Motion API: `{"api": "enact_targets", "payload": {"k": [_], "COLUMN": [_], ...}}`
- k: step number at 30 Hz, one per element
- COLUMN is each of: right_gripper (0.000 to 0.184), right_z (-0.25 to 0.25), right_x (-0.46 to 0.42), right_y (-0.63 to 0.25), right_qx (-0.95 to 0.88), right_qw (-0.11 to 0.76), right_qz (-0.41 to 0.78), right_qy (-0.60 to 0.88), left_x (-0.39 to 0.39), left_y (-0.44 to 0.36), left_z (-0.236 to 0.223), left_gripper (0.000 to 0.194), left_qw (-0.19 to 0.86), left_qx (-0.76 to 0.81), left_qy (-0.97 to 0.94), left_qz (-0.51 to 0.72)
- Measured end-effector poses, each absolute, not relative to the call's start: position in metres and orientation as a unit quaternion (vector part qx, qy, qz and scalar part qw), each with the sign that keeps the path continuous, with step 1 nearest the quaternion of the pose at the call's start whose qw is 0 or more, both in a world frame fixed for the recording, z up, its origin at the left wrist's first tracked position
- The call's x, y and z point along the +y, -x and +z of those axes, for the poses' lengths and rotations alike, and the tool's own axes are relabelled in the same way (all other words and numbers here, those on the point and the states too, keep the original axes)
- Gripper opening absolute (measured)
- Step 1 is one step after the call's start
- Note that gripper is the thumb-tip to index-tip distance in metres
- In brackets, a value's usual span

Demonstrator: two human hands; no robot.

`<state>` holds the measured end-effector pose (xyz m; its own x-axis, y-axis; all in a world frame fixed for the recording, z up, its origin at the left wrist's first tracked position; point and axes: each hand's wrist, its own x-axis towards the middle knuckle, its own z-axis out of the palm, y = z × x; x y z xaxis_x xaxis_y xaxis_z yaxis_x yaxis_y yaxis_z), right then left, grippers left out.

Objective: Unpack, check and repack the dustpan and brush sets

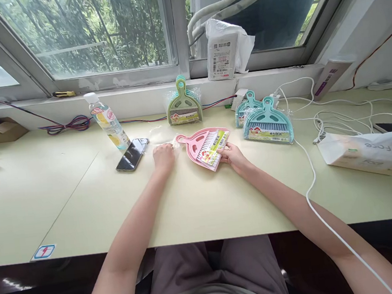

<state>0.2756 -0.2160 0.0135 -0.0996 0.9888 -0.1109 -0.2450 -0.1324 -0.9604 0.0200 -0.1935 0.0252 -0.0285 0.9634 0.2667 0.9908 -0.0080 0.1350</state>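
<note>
A pink dustpan (191, 150) with a small brush (207, 149) and a printed card label (218, 144) lies in front of me, its handle pointing left. My right hand (234, 158) grips the set at its right edge, thumb over the label. Left of the handle, my left hand (164, 159) is closed in a fist near the table top. Clear plastic film (161, 134) shows just beyond its fingers and seems to be pinched in them. The left fingertips are partly hidden.
A green dustpan set (183, 103) leans against the wall; teal sets (267, 122) stand at right. A bottle (108, 121) and phone (133, 154) are at left. A white cable (310, 186) hangs across my right arm. A tissue pack (366, 153) lies far right.
</note>
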Motion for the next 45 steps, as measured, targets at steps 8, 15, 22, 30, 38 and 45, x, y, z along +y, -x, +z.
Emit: {"api": "enact_targets", "payload": {"k": [8, 15, 22, 30, 38, 45], "right_gripper": [0.025, 0.025, 0.026, 0.027, 0.038, 0.041], "right_z": [0.018, 0.017, 0.018, 0.016, 0.018, 0.02], "right_x": [-0.218, -0.216, -0.218, -0.217, -0.225, -0.228], "right_y": [-0.274, -0.275, -0.275, -0.274, -0.269, -0.266], "right_qx": [-0.422, -0.413, -0.416, -0.426, -0.489, -0.487], "right_qw": [0.491, 0.494, 0.489, 0.493, 0.471, 0.5], "right_qz": [0.62, 0.624, 0.623, 0.617, 0.619, 0.594], "right_qy": [0.443, 0.442, 0.446, 0.44, 0.395, 0.4], "left_x": [-0.193, -0.195, -0.191, -0.193, -0.195, -0.202], "left_y": [-0.02, -0.02, -0.015, -0.012, -0.03, -0.05], "left_z": [0.026, 0.028, 0.031, 0.039, 0.034, 0.034], "left_gripper": [0.04, 0.042, 0.028, 0.025, 0.023, 0.021], "left_qw": [0.053, 0.055, 0.024, 0.008, -0.044, -0.144], "left_qx": [-0.708, -0.708, -0.74, -0.723, -0.641, -0.545], "left_qy": [0.691, 0.688, 0.651, 0.588, 0.639, 0.697], "left_qz": [-0.137, -0.146, -0.167, -0.363, -0.423, -0.443]}}
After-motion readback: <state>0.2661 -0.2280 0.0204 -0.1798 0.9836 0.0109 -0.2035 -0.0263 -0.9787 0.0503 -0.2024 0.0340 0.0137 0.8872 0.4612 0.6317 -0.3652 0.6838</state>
